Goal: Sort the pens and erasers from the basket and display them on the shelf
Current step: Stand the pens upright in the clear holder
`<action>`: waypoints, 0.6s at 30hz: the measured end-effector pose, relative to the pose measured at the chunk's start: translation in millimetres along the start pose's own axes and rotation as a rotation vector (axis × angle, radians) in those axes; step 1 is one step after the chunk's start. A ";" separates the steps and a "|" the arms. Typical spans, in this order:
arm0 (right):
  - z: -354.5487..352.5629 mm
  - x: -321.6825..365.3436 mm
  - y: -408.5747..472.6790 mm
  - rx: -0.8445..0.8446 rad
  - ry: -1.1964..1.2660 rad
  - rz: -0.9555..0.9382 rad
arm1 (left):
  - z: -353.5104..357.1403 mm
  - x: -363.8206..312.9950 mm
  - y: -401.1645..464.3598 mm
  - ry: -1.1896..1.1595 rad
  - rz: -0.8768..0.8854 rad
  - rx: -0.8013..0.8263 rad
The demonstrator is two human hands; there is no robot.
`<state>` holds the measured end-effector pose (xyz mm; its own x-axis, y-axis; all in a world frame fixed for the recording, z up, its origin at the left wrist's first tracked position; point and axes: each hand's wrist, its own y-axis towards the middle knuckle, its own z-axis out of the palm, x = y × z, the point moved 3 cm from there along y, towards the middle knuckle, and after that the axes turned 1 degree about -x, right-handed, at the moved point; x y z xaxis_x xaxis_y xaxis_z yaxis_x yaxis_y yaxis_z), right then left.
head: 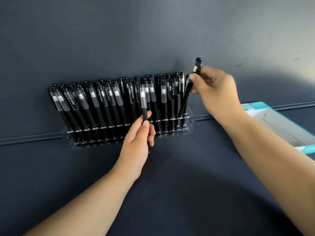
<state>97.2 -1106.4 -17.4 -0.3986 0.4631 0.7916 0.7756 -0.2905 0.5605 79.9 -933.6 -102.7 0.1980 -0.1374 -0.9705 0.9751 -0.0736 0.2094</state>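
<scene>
1. Pens (109, 99) stand packed in clear rack (189, 114) on dark wall.
2. My left hand (138, 138) pinches one black pen (144, 103), upright before the rack's middle.
3. My right hand (214, 89) pinches another pen (187, 92), tilted, its lower end at the rack's right end.
4. Teal-edged box (279, 123) sits right.

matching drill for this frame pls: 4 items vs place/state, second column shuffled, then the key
1. left hand
2. right hand
3. clear acrylic pen rack
4. white box with teal edge

A. at far right, beside the rail
B. pinches a black pen at the rack's right end
C. grips a black clear-capped pen in front of the rack's middle
D. on the dark wall, full of black pens

Pairs: 1-C, 2-B, 3-D, 4-A
</scene>
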 end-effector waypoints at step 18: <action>12.9 -11.6 -17.4 0.095 -0.137 -0.003 | 2.6 -5.8 -6.3 0.182 0.102 0.051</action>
<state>94.6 -1096.0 -39.5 -0.3355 0.5754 0.7459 0.8199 -0.2116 0.5320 72.4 -934.9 -98.1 0.3146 0.0336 -0.9486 0.9437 -0.1193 0.3087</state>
